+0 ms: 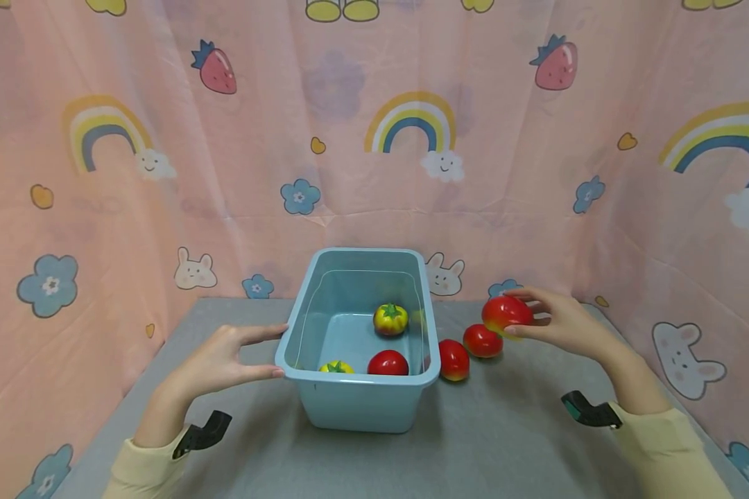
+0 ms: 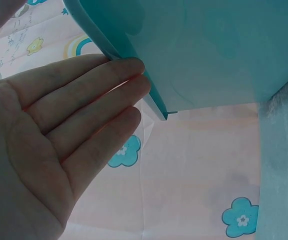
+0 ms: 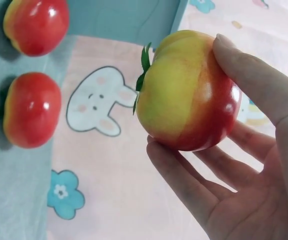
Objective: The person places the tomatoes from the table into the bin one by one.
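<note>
My right hand (image 1: 562, 322) holds a glossy red and yellow tomato (image 1: 507, 313) between thumb and fingers, raised over the table to the right of a light blue plastic bin (image 1: 365, 402). In the right wrist view, the green leafy stem of this tomato (image 3: 186, 92) faces the bin. The nearly straight fingers of my left hand (image 1: 227, 357) touch the bin's left rim, as the left wrist view also shows. Inside the bin lie a yellow-green tomato (image 1: 390, 319), a red tomato (image 1: 388, 363) and another yellow one (image 1: 337, 367), partly hidden by the front wall.
Two more red tomatoes, a nearer one (image 1: 454, 360) and a farther one (image 1: 483, 341), sit on the grey table (image 1: 243, 443) just right of the bin. A pink patterned curtain (image 1: 250, 208) hangs behind the table and along its sides.
</note>
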`<move>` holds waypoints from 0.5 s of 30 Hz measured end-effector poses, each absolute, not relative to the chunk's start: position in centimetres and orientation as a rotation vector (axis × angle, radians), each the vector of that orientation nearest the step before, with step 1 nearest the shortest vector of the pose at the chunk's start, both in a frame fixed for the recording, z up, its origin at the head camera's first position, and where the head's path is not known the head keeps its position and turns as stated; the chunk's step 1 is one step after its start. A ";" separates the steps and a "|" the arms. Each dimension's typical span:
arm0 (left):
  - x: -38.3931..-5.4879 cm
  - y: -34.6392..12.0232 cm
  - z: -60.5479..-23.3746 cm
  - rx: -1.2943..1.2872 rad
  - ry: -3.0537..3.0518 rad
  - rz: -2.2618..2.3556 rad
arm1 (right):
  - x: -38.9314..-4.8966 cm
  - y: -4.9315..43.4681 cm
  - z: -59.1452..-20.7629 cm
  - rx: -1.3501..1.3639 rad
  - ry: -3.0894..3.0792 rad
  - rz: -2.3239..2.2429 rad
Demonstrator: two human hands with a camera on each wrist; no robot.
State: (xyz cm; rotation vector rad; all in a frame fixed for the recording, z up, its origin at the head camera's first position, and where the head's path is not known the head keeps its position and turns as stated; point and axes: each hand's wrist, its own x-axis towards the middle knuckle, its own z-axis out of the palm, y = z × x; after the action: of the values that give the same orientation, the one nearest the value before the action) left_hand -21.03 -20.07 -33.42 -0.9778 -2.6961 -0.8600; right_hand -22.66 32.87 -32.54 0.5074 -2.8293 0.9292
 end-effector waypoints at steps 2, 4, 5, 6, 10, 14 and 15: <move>-21.1 -20.1 -33.5 -0.980 -2.694 -0.862 | -22.7 32.6 -32.4 0.514 -2.834 0.935; -21.1 -20.1 -33.5 -0.980 -2.694 -0.863 | -22.8 32.3 -32.2 0.517 -2.838 0.939; -21.0 -20.1 -33.5 -0.979 -2.695 -0.863 | -22.8 32.2 -32.2 0.519 -2.839 0.941; -21.0 -20.1 -33.5 -0.980 -2.696 -0.866 | -22.8 32.1 -32.1 0.522 -2.840 0.942; -21.0 -20.1 -33.5 -0.976 -2.697 -0.876 | -23.0 31.8 -31.8 0.537 -2.838 0.940; -21.0 -20.1 -33.5 -0.974 -2.693 -0.874 | -23.1 31.5 -31.5 0.548 -2.836 0.924; -21.0 -20.1 -33.5 -0.975 -2.692 -0.873 | -23.1 31.4 -31.4 0.551 -2.835 0.921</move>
State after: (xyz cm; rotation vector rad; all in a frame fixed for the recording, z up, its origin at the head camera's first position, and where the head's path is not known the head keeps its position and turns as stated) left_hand -21.05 -20.14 -33.53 -0.9754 -2.6921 -0.8727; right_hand -23.10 31.40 -31.37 0.5512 -2.8353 0.9212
